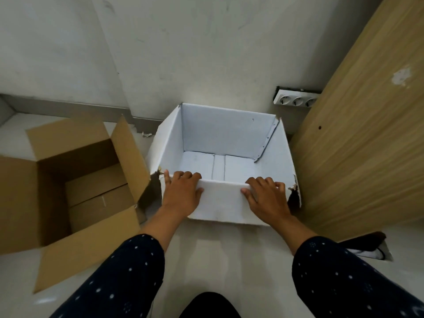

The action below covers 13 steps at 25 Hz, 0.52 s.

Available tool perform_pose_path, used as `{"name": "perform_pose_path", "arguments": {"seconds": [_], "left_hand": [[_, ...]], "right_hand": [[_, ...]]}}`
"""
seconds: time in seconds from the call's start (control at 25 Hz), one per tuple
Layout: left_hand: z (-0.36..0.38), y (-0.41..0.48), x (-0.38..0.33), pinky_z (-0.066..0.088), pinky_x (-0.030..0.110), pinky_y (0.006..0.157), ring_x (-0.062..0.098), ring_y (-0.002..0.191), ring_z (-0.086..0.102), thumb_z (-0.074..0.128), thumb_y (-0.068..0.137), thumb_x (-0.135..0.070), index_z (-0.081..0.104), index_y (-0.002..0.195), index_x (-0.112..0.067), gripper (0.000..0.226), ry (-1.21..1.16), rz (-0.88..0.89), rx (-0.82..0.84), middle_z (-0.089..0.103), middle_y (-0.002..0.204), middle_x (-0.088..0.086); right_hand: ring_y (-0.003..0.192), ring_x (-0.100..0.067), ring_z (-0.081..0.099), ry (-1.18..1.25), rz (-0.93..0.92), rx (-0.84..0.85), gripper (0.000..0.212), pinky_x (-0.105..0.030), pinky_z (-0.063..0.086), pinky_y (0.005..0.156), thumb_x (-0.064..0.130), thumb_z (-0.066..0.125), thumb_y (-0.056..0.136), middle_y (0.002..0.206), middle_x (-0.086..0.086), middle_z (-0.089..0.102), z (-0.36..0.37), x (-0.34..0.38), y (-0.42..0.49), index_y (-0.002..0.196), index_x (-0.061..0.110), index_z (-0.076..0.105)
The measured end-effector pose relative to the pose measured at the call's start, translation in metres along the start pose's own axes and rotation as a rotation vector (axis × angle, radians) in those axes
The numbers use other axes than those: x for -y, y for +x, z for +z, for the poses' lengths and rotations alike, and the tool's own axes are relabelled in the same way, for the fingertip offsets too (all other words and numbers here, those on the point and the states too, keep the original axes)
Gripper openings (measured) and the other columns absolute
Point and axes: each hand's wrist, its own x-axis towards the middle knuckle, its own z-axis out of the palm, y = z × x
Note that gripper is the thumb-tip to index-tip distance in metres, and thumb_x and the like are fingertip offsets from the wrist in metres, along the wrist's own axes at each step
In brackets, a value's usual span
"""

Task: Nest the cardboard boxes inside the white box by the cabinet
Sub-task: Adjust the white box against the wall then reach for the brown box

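Note:
An open white box (227,136) stands on the floor against the wall, next to the wooden cabinet (358,145) on its right. Its inside is empty and its near corners are torn. My left hand (182,191) and my right hand (267,195) both grip the top edge of the box's near wall, fingers curled over the rim. To the left an open brown cardboard box (75,180) sits on the floor with its flaps spread; it looks empty.
A triple wall socket (296,101) sits low on the wall beside the cabinet. A grey skirting strip (68,109) runs along the wall's foot. A dark and white item (369,246) lies on the floor by the cabinet's near corner. Light floor lies in front of the boxes.

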Motion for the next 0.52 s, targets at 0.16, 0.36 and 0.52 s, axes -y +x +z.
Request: {"name": "perform_pose_path", "arguments": {"seconds": [0.16, 0.36, 0.52], "left_hand": [[-0.056, -0.01, 0.05, 0.032, 0.045, 0.112, 0.026, 0.13, 0.043, 0.051, 0.091, -0.036, 0.047, 0.13, -0.028, 0.04, -0.057, 0.075, -0.091, 0.051, 0.138, 0.001], [-0.129, -0.047, 0.174, 0.044, 0.045, 0.099, 0.026, 0.118, 0.051, 0.048, 0.091, -0.033, 0.049, 0.125, -0.024, 0.036, 0.148, -0.094, -0.206, 0.056, 0.129, 0.005], [-0.125, -0.088, 0.255, 0.039, 0.044, 0.105, 0.026, 0.129, 0.041, 0.049, 0.091, -0.035, 0.046, 0.132, -0.025, 0.042, 0.229, -0.191, 0.062, 0.046, 0.14, 0.003]], "right_hand": [[0.106, -0.02, 0.055, 0.103, -0.075, -0.137, 0.032, -0.04, 0.034, 0.089, 0.046, 0.049, 0.09, 0.113, 0.005, 0.063, -0.018, 0.049, 0.022, 0.114, 0.028, 0.062], [0.101, -0.022, 0.056, 0.312, -0.358, -0.151, 0.027, -0.034, 0.046, 0.083, 0.03, 0.054, 0.09, 0.113, -0.003, 0.063, -0.03, 0.201, 0.06, 0.113, 0.02, 0.062], [0.113, -0.024, 0.05, 0.249, -0.426, 0.119, 0.033, -0.04, 0.041, 0.094, 0.035, 0.048, 0.093, 0.124, -0.003, 0.056, 0.004, 0.307, 0.044, 0.122, 0.021, 0.053]]}}
